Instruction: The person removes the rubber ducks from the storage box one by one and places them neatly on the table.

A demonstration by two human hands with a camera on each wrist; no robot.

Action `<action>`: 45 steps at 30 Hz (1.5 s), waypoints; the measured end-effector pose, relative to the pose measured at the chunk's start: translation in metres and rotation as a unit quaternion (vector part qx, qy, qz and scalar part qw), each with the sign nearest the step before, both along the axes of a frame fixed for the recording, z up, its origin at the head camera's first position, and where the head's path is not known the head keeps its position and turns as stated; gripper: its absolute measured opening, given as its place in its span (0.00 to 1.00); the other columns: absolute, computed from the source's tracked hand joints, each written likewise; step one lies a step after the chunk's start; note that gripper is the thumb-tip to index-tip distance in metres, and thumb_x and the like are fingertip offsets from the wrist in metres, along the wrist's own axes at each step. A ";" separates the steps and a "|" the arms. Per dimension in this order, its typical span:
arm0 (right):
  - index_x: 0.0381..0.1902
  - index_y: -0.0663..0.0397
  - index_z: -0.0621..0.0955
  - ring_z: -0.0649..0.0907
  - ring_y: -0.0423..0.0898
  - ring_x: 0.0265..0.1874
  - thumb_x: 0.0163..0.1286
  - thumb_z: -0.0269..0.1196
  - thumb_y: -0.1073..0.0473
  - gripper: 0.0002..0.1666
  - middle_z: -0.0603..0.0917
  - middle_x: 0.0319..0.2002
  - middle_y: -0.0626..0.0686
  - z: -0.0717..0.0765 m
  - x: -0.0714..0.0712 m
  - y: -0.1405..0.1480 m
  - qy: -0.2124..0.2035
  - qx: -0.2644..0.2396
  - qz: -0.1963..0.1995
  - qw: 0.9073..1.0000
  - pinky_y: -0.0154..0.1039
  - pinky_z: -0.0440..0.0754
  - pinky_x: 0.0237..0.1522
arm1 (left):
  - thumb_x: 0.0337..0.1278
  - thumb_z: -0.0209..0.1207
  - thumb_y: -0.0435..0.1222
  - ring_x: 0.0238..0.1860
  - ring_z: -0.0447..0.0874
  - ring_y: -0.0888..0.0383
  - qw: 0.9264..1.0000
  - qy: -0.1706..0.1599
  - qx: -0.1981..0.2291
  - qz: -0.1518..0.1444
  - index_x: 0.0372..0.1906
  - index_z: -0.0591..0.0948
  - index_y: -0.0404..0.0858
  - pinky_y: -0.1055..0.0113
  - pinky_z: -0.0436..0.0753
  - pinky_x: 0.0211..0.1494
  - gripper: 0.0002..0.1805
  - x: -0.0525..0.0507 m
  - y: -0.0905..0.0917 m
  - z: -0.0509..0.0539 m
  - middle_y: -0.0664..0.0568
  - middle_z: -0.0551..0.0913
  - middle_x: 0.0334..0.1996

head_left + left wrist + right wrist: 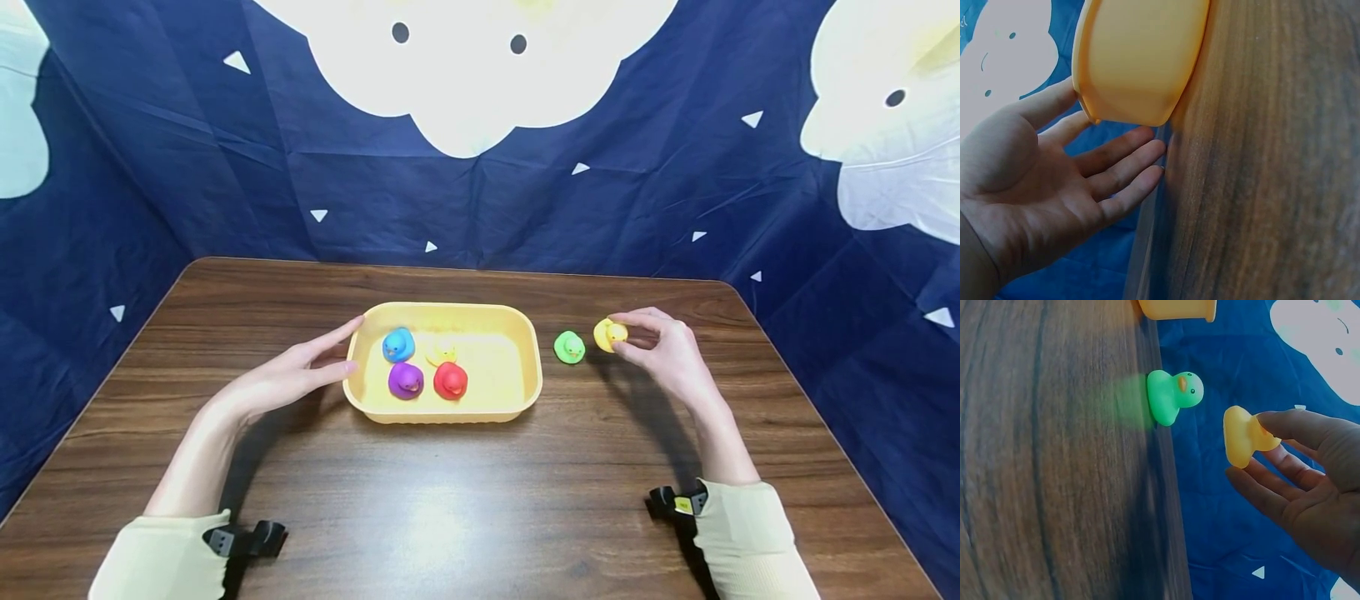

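Bench (450, 533): brown, wood-grained, backed by creased navy cloth (480, 208). Tray (498, 358): smooth, yellow, round-cornered; four ducks (406, 381) contained; rim touched by the left hand (279, 383), spread wide. Yellow duck (603, 335): smooth, rounded; pinched by the right hand (677, 357), held above the bench. Green duck (570, 348): set just left of that hand.

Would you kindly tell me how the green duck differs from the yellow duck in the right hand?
The green duck rests on the table while the yellow duck is held above it in the right hand. The green duck is also nearer the tray than the yellow duck. Both are toy ducks outside the tray.
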State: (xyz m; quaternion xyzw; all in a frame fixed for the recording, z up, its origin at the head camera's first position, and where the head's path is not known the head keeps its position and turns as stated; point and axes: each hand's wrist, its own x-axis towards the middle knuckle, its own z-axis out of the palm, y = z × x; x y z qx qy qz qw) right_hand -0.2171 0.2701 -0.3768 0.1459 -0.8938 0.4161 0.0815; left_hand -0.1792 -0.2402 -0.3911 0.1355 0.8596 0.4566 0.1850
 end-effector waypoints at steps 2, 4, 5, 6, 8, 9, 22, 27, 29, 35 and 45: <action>0.57 0.64 0.84 0.83 0.25 0.43 0.61 0.71 0.74 0.24 0.85 0.52 0.62 -0.002 -0.001 0.001 0.001 0.008 -0.002 1.000 0.23 0.84 0.45 | 0.78 0.53 0.51 0.77 0.64 0.41 1.000 0.000 0.000 0.001 0.84 0.48 0.55 0.41 0.64 0.74 0.40 0.000 0.000 0.001 0.43 0.60 0.81; 0.57 0.63 0.85 0.83 0.26 0.44 0.61 0.72 0.73 0.24 0.86 0.52 0.61 -0.004 -0.003 0.001 0.002 0.020 -0.005 1.000 0.26 0.85 0.46 | 0.78 0.53 0.51 0.78 0.63 0.41 1.000 0.000 0.002 0.001 0.84 0.48 0.56 0.41 0.63 0.75 0.40 0.000 0.000 0.001 0.44 0.59 0.81; 0.56 0.63 0.85 0.83 0.27 0.44 0.61 0.72 0.73 0.24 0.86 0.52 0.61 -0.005 -0.003 0.002 0.004 0.025 -0.007 1.000 0.27 0.85 0.46 | 0.78 0.53 0.51 0.78 0.63 0.41 1.000 -0.001 0.003 0.002 0.84 0.48 0.56 0.41 0.63 0.75 0.40 0.000 0.001 0.002 0.44 0.59 0.81; 0.56 0.62 0.86 0.84 0.30 0.45 0.61 0.72 0.72 0.23 0.87 0.52 0.61 -0.006 -0.004 0.002 0.005 0.031 -0.009 0.999 0.29 0.86 0.46 | 0.78 0.53 0.50 0.78 0.63 0.41 1.000 -0.002 0.004 0.002 0.84 0.48 0.56 0.41 0.63 0.75 0.40 0.000 0.001 0.002 0.43 0.59 0.81; 0.55 0.61 0.86 0.85 0.38 0.47 0.61 0.73 0.71 0.23 0.87 0.51 0.61 -0.007 -0.004 0.003 0.008 0.045 -0.014 0.999 0.32 0.87 0.47 | 0.78 0.53 0.50 0.78 0.63 0.42 1.000 -0.003 0.007 0.001 0.84 0.48 0.57 0.41 0.63 0.75 0.39 0.001 0.001 0.002 0.43 0.60 0.81; 0.54 0.60 0.87 0.86 0.42 0.48 0.61 0.74 0.70 0.22 0.88 0.51 0.60 -0.008 -0.004 0.003 0.011 0.054 -0.017 0.998 0.31 0.86 0.47 | 0.78 0.53 0.50 0.78 0.63 0.42 1.000 -0.003 0.008 0.001 0.84 0.48 0.57 0.41 0.63 0.75 0.39 0.001 0.001 0.002 0.43 0.60 0.81; 0.53 0.57 0.87 0.85 0.56 0.56 0.61 0.75 0.66 0.21 0.89 0.51 0.59 -0.013 -0.006 0.006 -0.007 0.090 -0.027 0.996 0.43 0.77 0.56 | 0.77 0.53 0.50 0.78 0.62 0.40 1.000 -0.005 0.001 0.005 0.84 0.49 0.57 0.39 0.63 0.75 0.40 0.000 -0.001 0.001 0.43 0.59 0.81; 0.54 0.58 0.87 0.84 0.59 0.58 0.62 0.74 0.66 0.20 0.89 0.52 0.61 -0.015 -0.008 0.007 -0.021 0.089 -0.024 0.996 0.55 0.75 0.62 | 0.77 0.53 0.51 0.78 0.62 0.40 1.000 -0.006 0.002 0.005 0.84 0.49 0.57 0.39 0.63 0.75 0.40 0.000 -0.001 0.001 0.42 0.61 0.80; 0.54 0.58 0.87 0.83 0.60 0.59 0.63 0.74 0.66 0.20 0.88 0.53 0.61 -0.016 -0.008 0.007 -0.025 0.087 -0.024 0.996 0.57 0.74 0.63 | 0.77 0.53 0.51 0.77 0.63 0.41 1.000 -0.006 0.002 0.004 0.84 0.49 0.57 0.39 0.64 0.74 0.40 0.001 0.000 0.001 0.41 0.62 0.80; 0.54 0.58 0.87 0.82 0.61 0.60 0.63 0.74 0.66 0.20 0.88 0.53 0.61 -0.019 -0.009 0.008 -0.036 0.087 -0.026 0.995 0.58 0.73 0.65 | 0.77 0.53 0.51 0.77 0.64 0.41 1.000 -0.003 0.004 0.004 0.84 0.49 0.58 0.40 0.63 0.75 0.40 0.001 0.000 0.001 0.42 0.62 0.80; 0.54 0.56 0.87 0.83 0.58 0.60 0.62 0.74 0.65 0.21 0.88 0.54 0.59 -0.021 -0.010 0.010 -0.045 0.096 -0.022 0.994 0.56 0.74 0.63 | 0.77 0.54 0.50 0.78 0.63 0.42 1.000 -0.005 0.010 0.005 0.84 0.49 0.57 0.40 0.62 0.76 0.39 0.003 0.001 0.000 0.43 0.60 0.81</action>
